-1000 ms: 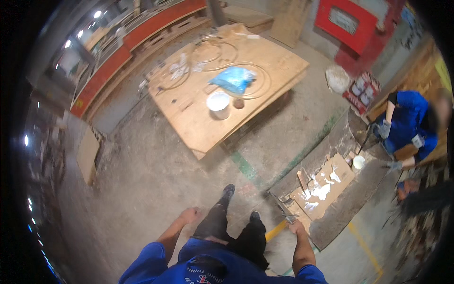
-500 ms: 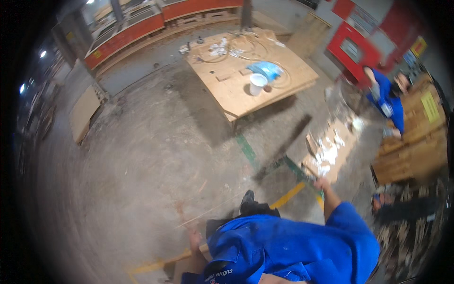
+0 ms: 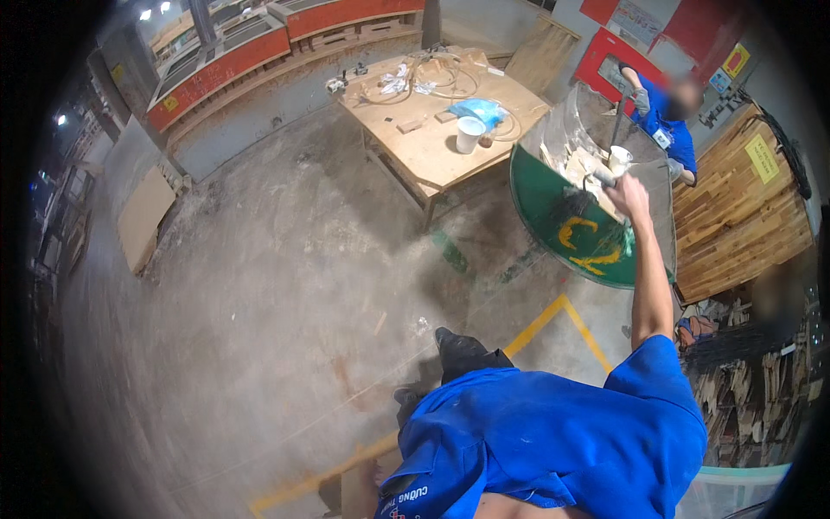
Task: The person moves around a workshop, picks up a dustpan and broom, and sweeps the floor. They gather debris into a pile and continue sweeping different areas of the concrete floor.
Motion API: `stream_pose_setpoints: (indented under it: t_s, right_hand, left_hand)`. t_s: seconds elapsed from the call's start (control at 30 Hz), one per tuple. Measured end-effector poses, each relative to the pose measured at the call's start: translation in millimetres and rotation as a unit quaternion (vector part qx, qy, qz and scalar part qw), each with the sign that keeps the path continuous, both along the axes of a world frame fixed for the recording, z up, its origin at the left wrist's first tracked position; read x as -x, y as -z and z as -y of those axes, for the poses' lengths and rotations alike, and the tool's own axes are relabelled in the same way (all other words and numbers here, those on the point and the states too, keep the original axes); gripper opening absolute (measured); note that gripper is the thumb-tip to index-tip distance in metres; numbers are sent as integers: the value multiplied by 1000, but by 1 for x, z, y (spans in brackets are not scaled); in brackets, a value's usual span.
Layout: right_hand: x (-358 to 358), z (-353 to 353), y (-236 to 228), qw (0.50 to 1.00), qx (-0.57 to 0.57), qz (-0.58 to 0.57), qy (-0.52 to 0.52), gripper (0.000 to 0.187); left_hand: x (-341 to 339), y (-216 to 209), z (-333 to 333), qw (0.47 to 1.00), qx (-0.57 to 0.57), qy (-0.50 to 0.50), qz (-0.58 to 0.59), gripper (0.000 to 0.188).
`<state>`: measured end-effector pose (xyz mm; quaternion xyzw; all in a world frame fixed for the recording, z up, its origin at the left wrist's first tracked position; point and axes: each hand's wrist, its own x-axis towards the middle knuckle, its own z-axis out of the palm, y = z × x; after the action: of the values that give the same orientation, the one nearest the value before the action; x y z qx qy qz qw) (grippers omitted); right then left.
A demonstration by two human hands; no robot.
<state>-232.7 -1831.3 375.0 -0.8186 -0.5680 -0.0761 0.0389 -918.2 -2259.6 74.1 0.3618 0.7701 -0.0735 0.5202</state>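
Note:
My right hand (image 3: 628, 197) reaches out over the rim of a green container (image 3: 558, 212) with a curved end and yellow marks. Its fingers are closed at a short greyish thing that I cannot make out. Pale scraps (image 3: 575, 164) lie in the container beside it, with a white cup (image 3: 619, 159) just beyond my fingers. Across the container, a co-worker in blue holds a dark rod (image 3: 621, 117) in a gloved hand (image 3: 640, 99), pointing down into it. My left hand is out of sight, down past my blue shirt (image 3: 536, 432).
A wooden table (image 3: 415, 164) bears a white bucket (image 3: 469, 135), a blue bag (image 3: 478, 112) and a coiled hose. Wooden panels (image 3: 735, 216) lean at the right above stacked scrap wood (image 3: 743, 389). Yellow lines (image 3: 536, 324) mark the concrete floor. A board (image 3: 149, 208) leans at the left.
My right hand has moved up and away from my body, to the container's rim. The green curved end now shows plainly. My left hand has dropped from view. The co-worker has straightened up somewhat.

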Motion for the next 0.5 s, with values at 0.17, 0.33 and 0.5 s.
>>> stream_pose_setpoints:
  t_s: [0.17, 0.33, 0.5]
  right_hand:
    - [37, -13, -66, 990, -72, 118, 20, 27]
    - [34, -27, -64, 938, -230, 253, -58, 21]
    - [26, -59, -72, 873, -328, 347, -97, 20]
  left_hand:
    - [-1, 47, -88, 944, -174, 269, -77, 39]
    - [-58, 109, -223, 993, -108, -36, -21, 43]
    - [-140, 138, -334, 971, -215, 96, -37, 35]
